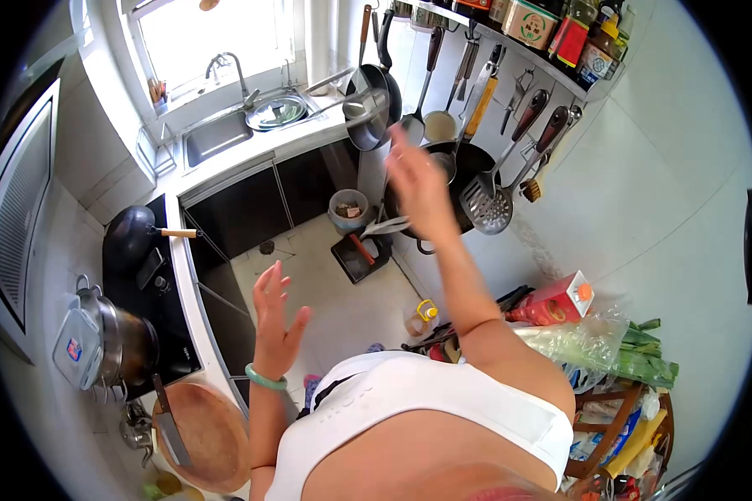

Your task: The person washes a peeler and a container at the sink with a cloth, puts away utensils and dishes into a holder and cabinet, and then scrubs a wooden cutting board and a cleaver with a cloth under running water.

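My right hand (pixel 418 179) is raised toward the wall of hanging cookware, its fingers apart and slightly blurred, with nothing visible in it. Behind and beside it hang a dark wok (pixel 472 159), a pan (pixel 384 104) and a slotted spatula (pixel 480 197); whether the hand touches any of them I cannot tell. My left hand (pixel 277 326), below a green bangle (pixel 265 378) on the wrist, is held up over the floor with fingers spread and nothing in it. A round wooden board (pixel 213 434) with a cleaver (pixel 172 430) lies at the lower left.
A sink (pixel 217 140) sits under the window. On the left stand a lidded wok (pixel 131 240) and a steel pot (pixel 129 342). A bin (pixel 348 209) and a dustpan (pixel 359 257) are on the floor. Leeks (pixel 643 359) and a red carton (pixel 556 301) lie at right.
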Action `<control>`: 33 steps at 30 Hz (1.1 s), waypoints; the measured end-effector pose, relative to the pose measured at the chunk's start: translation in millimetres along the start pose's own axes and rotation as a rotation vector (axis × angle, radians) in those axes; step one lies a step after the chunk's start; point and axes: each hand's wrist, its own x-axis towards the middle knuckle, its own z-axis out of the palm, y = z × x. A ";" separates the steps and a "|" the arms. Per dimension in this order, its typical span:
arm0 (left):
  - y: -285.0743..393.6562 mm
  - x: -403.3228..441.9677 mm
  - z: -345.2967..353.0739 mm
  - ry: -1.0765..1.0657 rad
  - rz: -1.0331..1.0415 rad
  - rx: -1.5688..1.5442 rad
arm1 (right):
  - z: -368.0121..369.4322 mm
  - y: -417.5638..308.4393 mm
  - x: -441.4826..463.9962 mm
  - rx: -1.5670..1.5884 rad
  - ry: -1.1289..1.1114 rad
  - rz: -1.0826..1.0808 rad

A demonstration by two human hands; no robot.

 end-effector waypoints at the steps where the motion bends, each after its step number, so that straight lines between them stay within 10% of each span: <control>1: -8.2 -2.1 -5.5 -0.005 -0.004 -0.006 | -14.0 9.3 15.8 -0.127 0.062 0.024; 18: -103.7 -46.2 -92.5 0.205 -0.327 -0.065 | -53.8 113.6 109.4 -0.631 0.320 0.198; 27: -42.5 -16.7 -179.5 0.620 -0.023 0.121 | -36.9 84.2 86.3 -1.168 0.328 0.044; 31: 91.9 -19.0 -272.0 0.800 0.751 0.160 | -27.9 -34.7 129.9 0.177 0.362 -0.211; 32: 140.3 -7.5 -248.4 1.132 0.793 0.152 | -23.9 -85.7 130.7 0.697 0.148 -0.472; 33: 199.4 3.6 -256.6 0.715 1.029 0.305 | -33.8 -135.5 133.6 0.730 0.131 -0.457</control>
